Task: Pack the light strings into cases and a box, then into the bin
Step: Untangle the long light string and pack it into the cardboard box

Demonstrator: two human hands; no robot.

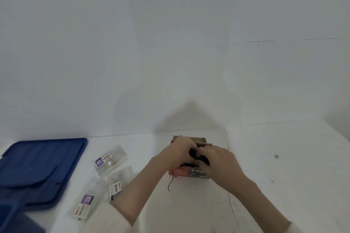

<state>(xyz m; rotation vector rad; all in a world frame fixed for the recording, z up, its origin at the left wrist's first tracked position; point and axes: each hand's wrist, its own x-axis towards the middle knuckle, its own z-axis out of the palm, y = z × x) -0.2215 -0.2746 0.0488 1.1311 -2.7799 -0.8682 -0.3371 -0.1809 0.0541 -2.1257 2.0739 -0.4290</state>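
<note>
While the left hand and right hand meet over the box, a black light string sits bunched between them.
Both hands clamp curled fingers on the string at the open top of the red box, which stands on the white tabletop. A loose wire end trails down the box's near left corner. Three clear cases lie left of the box, apart from it, and a blue lid lies further left. Case contents are too blurred to tell.

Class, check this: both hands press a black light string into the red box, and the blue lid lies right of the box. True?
No. The head view shows the blue lid lying left of the red box; the rest holds.
</note>
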